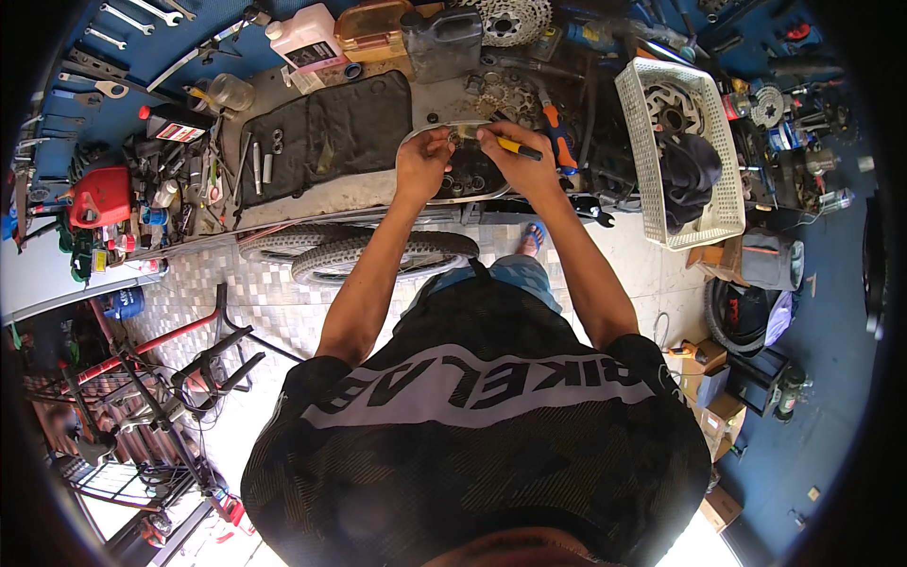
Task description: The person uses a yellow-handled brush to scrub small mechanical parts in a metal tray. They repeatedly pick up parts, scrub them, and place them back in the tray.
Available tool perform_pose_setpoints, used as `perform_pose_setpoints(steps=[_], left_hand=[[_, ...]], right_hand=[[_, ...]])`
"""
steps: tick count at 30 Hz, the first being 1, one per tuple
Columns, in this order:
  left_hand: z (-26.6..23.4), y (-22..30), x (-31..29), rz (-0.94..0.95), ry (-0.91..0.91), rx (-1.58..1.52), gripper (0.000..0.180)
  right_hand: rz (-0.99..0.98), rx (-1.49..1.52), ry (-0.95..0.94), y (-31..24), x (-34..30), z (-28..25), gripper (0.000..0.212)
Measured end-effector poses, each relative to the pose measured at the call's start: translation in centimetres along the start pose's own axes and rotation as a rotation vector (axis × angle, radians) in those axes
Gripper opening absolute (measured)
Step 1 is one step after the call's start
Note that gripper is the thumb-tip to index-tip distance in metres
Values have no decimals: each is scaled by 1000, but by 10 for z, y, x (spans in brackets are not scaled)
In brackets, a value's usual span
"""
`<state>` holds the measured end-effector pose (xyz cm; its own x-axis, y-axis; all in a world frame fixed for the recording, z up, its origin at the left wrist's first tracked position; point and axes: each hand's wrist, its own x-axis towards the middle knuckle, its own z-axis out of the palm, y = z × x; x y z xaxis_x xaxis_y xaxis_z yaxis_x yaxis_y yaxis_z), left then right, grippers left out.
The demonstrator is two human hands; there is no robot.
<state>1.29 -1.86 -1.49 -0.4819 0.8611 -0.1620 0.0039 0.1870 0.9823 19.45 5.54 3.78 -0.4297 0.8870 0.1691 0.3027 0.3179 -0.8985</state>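
Observation:
At the workbench's front edge, my right hand (515, 163) is closed around a slim tool with a yellow and black handle (520, 148). Its tip points left toward my other hand, and its exact kind is hard to make out. My left hand (423, 165) has its fingers bent together at a small part, mostly hidden by the fingers. Both hands are above a shallow tray (466, 197) with several small dark round parts (449, 181) in it. An orange and blue handled tool (559, 140) lies just right of my right hand.
A dark cloth mat (326, 137) covers the bench at left, with metal tubes (257, 168) beside it. Bottles and a pink jug (307, 40) stand behind. At right is a white basket (732, 203) holding a dark cloth. Bicycle wheels (378, 255) sit below the bench edge.

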Motion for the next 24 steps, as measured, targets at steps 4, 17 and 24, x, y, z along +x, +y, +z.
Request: perform_pose_setpoints(steps=[4,17,24], left_hand=[[2,-1,1,28,-9,23,29],[-6,7,-3,14,-93,-10,28],[-4,6,-3,18,-87,-53,15]], right_hand=[[-129,59,43,1,-5,5,25],[-184,-1,-121,-7,-17,-9,24],[-287,-86,-160,-4,-17,-19,21]])
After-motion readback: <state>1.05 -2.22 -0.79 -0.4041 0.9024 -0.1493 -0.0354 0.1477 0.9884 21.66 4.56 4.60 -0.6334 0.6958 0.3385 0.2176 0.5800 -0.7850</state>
